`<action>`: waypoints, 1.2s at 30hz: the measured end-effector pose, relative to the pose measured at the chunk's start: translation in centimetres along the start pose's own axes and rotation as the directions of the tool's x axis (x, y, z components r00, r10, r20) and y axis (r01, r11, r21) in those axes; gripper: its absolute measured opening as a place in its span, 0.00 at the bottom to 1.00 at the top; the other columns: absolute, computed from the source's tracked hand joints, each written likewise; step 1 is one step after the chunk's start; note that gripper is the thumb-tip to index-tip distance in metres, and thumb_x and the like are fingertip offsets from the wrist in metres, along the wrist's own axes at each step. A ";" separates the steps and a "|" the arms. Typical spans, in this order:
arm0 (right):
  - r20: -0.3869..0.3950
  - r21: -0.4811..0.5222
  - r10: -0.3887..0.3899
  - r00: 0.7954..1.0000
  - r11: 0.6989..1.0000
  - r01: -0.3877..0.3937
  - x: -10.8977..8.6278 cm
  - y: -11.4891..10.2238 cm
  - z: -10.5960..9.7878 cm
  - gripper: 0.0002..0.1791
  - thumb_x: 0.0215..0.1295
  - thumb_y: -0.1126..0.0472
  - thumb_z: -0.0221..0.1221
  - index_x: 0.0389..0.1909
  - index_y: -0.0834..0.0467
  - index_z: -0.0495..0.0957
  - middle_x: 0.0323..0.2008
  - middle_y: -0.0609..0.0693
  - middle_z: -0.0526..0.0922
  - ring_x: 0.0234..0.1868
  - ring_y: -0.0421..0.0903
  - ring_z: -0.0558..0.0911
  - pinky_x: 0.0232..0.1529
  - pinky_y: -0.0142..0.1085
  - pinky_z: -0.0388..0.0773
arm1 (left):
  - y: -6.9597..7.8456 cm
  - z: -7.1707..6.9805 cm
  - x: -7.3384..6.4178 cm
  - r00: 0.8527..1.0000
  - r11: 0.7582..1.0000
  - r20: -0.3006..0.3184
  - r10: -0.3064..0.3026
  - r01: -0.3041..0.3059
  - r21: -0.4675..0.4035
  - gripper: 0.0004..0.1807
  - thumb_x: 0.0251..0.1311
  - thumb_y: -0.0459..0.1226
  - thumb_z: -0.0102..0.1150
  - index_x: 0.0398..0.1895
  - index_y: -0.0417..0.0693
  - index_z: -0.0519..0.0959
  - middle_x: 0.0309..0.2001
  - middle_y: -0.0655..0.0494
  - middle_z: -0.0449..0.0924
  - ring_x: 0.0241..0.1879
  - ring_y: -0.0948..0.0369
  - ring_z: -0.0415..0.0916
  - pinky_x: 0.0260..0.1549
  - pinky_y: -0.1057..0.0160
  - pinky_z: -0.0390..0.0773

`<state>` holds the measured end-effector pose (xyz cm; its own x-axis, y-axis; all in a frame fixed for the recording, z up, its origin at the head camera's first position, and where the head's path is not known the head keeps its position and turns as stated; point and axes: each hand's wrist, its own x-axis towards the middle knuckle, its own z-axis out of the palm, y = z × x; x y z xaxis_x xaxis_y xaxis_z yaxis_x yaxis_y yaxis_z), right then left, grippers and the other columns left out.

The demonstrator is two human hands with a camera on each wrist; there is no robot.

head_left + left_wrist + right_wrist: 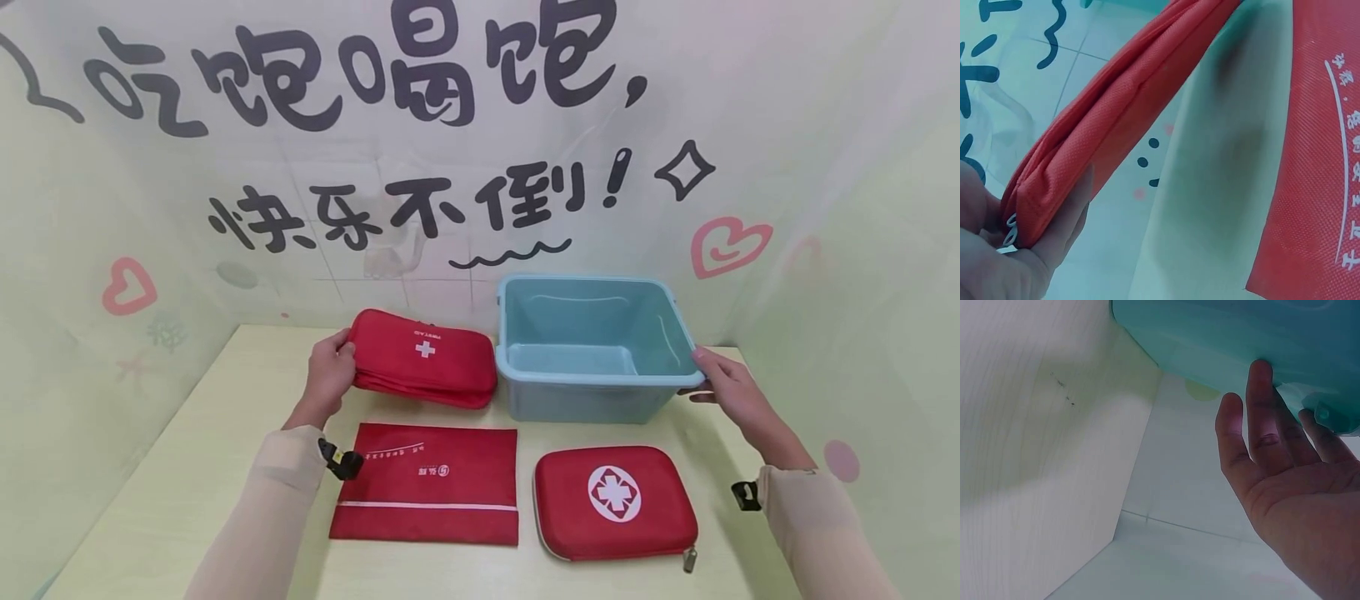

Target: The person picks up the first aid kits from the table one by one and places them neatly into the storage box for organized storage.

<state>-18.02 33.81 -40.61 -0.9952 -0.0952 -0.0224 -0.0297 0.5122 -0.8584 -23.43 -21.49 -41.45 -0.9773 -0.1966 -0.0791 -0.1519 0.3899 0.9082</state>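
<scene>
In the head view, my left hand (330, 372) grips the left end of a red soft first-aid bag (401, 364) with a white cross. The left wrist view shows the bag (1094, 125) raised, its shadow on the table, with fingers on its underside and the zip pulls at the hand. Its right end meets a light-blue plastic bin (585, 398). My right hand (738, 400) holds the bin's right rim, thumb over the edge and fingers below. From the right wrist, the fingers of this hand (1297, 481) reach up against the bin's outer wall (1210, 344).
A flat red pouch (427, 475) with a white stripe lies in front of the first-aid bag. Right of it lies a red hard-shell first-aid case (615, 504) with a zip. The pale wooden table (172, 467) meets a printed curtain (300, 167) behind and on both sides.
</scene>
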 end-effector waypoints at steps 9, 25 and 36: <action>0.001 0.002 0.005 1.000 1.000 -0.005 0.1 0.0 0.0 0.35 0.81 0.45 0.37 0.71 0.71 0.59 0.55 0.70 0.77 0.43 0.46 0.85 0.43 0.37 0.83 | -0.2 -1.0 0.3 0.999 0.998 -0.050 -0.008 0.005 -0.066 0.26 0.78 0.33 0.29 0.76 0.35 0.53 0.73 0.34 0.58 0.67 0.45 0.64 0.63 0.48 0.70; 0.003 -0.002 0.025 1.000 1.000 -0.025 0.1 -0.2 0.2 0.36 0.80 0.44 0.37 0.72 0.71 0.59 0.52 0.68 0.79 0.42 0.46 0.86 0.43 0.37 0.83 | 0.5 -3.3 0.7 0.996 0.964 -0.077 -0.042 0.020 -0.267 0.28 0.79 0.37 0.28 0.78 0.40 0.49 0.75 0.39 0.54 0.70 0.46 0.62 0.62 0.51 0.68; 0.001 0.011 0.012 1.000 1.000 -0.012 0.0 0.0 0.1 0.35 0.81 0.46 0.37 0.72 0.71 0.58 0.55 0.70 0.76 0.43 0.46 0.85 0.43 0.36 0.83 | 3.2 -3.2 0.2 0.997 0.929 -0.075 0.005 -0.032 -0.370 0.28 0.79 0.38 0.30 0.79 0.42 0.51 0.75 0.40 0.55 0.70 0.47 0.63 0.58 0.57 0.71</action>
<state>-18.04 33.75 -40.67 -0.9954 -0.0897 -0.0333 -0.0165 0.5034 -0.8639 -23.60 -23.15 -37.20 -0.9642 -0.2616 -0.0440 -0.0553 0.0358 0.9978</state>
